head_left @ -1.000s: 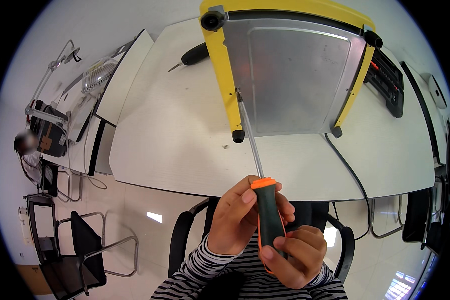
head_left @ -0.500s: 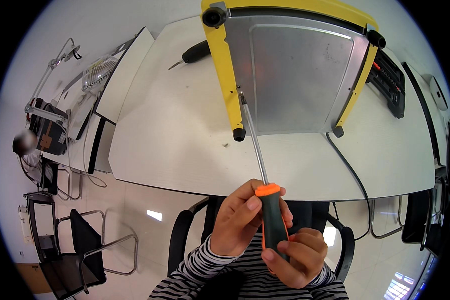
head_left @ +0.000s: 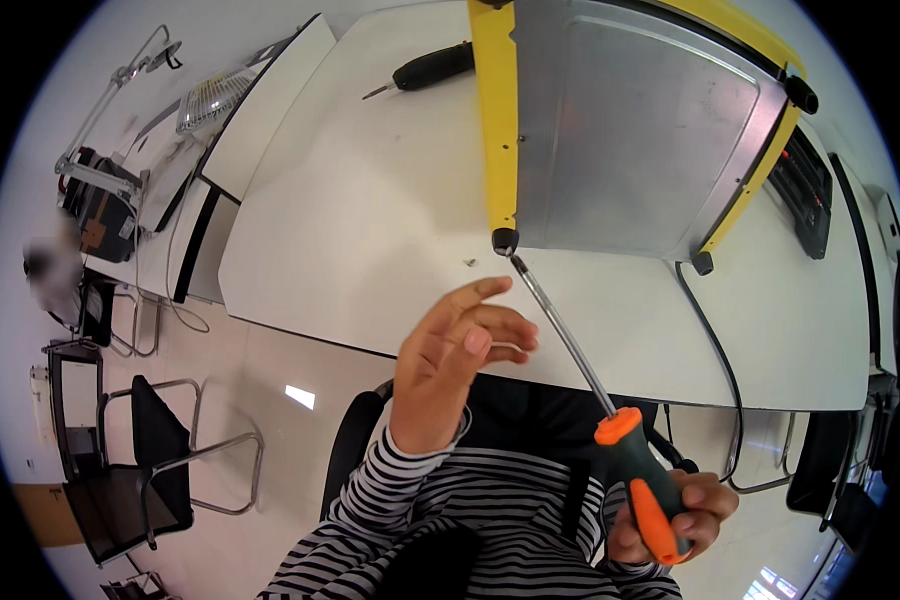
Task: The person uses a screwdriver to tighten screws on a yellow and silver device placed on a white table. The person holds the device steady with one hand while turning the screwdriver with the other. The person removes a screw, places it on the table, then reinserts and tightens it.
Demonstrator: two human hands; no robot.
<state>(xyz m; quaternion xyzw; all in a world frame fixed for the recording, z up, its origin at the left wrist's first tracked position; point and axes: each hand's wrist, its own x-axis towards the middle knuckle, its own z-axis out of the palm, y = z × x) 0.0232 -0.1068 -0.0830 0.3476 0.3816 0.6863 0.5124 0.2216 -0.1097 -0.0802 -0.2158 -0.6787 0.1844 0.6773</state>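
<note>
My right hand (head_left: 685, 520) is wrapped round the dark green and orange handle of a long screwdriver (head_left: 568, 340). Its shaft slants up and left. The tip is beside the lower-left black foot of a yellow-framed device (head_left: 650, 140) with a grey metal panel; a small shiny bit shows at the tip, too small to tell if it is a screw. My left hand (head_left: 450, 360) is open and empty left of the shaft, fingers bent and apart. A tiny piece (head_left: 469, 263) lies on the table near the foot.
On the white table (head_left: 340, 220) lies a dark-handled driver (head_left: 433, 68), left of the device. A black tool case (head_left: 808, 190) stands to the right, and a black cable (head_left: 715, 350) runs off the front edge. A fan (head_left: 215, 98), a lamp and a person are far left.
My left hand has let go of the screwdriver and moved up and left. My right hand has carried it to the right, its tip dropping from the frame's side to the foot.
</note>
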